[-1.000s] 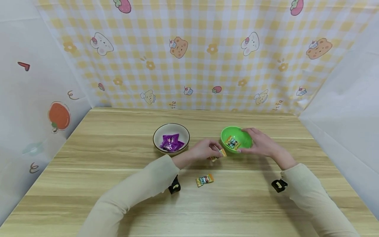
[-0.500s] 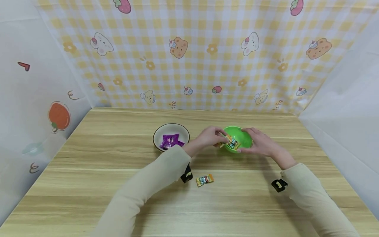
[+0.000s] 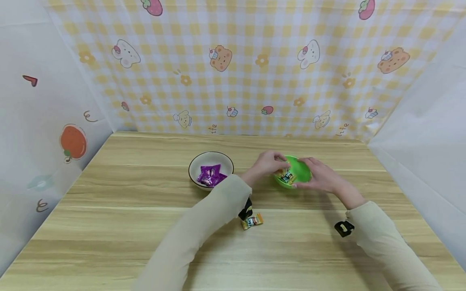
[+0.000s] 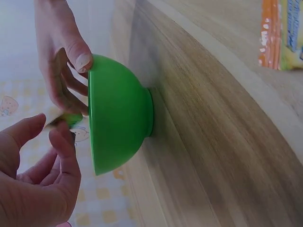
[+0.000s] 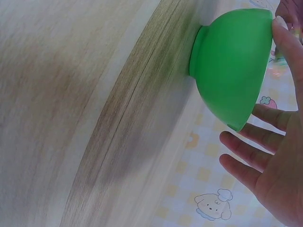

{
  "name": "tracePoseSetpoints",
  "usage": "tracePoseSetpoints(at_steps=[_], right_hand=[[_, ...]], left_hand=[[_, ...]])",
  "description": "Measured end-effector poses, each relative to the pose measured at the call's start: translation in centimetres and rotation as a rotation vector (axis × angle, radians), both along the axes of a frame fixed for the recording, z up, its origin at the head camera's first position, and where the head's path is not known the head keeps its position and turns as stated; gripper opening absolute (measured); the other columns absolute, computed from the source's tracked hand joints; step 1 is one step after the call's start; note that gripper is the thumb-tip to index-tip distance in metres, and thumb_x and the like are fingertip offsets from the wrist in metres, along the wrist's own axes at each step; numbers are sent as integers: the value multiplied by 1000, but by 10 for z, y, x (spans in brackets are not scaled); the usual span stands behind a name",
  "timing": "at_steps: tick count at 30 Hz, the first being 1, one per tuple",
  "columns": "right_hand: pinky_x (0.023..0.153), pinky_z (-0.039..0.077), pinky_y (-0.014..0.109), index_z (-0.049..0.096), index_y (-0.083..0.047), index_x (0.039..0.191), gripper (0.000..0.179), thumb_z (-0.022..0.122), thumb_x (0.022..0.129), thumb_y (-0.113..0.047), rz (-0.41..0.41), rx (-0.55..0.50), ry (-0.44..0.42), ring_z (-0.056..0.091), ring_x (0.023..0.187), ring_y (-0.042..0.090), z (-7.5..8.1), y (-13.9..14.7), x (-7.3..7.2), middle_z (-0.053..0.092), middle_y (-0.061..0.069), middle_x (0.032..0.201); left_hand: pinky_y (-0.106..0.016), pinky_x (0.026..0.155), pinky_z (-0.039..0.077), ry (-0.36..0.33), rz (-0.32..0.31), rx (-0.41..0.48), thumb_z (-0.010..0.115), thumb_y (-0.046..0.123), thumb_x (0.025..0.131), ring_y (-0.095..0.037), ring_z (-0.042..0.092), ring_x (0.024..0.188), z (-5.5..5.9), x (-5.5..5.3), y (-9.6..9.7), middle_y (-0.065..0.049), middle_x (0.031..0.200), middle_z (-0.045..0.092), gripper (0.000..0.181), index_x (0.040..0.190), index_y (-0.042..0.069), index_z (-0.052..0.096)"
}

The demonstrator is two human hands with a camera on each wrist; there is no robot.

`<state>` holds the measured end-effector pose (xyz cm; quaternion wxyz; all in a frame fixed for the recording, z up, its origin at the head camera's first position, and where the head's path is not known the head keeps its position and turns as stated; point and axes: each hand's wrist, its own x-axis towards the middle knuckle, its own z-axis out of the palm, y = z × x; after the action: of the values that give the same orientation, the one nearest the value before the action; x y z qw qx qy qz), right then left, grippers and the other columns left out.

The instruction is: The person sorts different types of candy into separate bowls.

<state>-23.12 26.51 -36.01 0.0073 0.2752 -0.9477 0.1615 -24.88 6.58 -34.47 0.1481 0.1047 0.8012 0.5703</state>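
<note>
No writing on the wrappers can be read. From the left, a beige bowl (image 3: 210, 169) holds purple sweets (image 3: 210, 176), an orange sweet (image 3: 252, 220) lies on the table (image 3: 109, 226), and the green bowl (image 3: 295, 173) holds more orange sweets (image 3: 286, 176). The left hand (image 3: 268, 163) hovers over the green bowl's rim, fingers curled, pinching a blurred wrapper (image 4: 64, 120), while the right hand (image 3: 320, 176) cups the bowl's right side, fingers straight.

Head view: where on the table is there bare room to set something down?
Bare wood on the table: left of the beige bowl, and right of the green bowl. Crowded between the bowls, where both hands meet, and by the loose candy.
</note>
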Motion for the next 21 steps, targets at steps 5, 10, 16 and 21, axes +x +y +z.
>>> tracePoseSetpoints(at_steps=[5, 10, 16, 21], right_hand=[[79, 41, 49, 40, 4, 126, 86, 66, 68, -55, -2, 3, 0, 46, 103, 36, 0, 0, -1, 46, 24, 118], [79, 41, 49, 40, 4, 126, 87, 67, 68, -55, 3, 6, 10, 47, 103, 36, -1, 0, -1, 46, 23, 118], [80, 42, 49, 40, 4, 125, 87, 67, 67, -55, 7, 1, 21, 47, 103, 36, -3, 0, -1, 46, 23, 118], [79, 42, 50, 40, 5, 125, 86, 68, 67, -54, 11, -4, 25, 48, 101, 36, -2, 1, -1, 46, 23, 117]], left_hand=[[-37, 70, 50, -43, -15, 93, 66, 8, 79, -32, 61, 82, 0, 3, 3, -7, 77, 62, 30, 104, -6, 58], [-39, 69, 50, -25, -68, 78, 65, 13, 81, -32, 60, 83, 0, 7, -3, -10, 84, 62, 24, 100, -1, 60], [-42, 68, 49, -37, -104, 21, 62, 22, 84, -26, 61, 78, -3, 15, -17, -14, 94, 63, 20, 95, 6, 63], [-36, 62, 51, -86, -116, 25, 62, 21, 84, -20, 61, 72, -7, 24, -30, -13, 91, 63, 18, 95, 6, 63]])
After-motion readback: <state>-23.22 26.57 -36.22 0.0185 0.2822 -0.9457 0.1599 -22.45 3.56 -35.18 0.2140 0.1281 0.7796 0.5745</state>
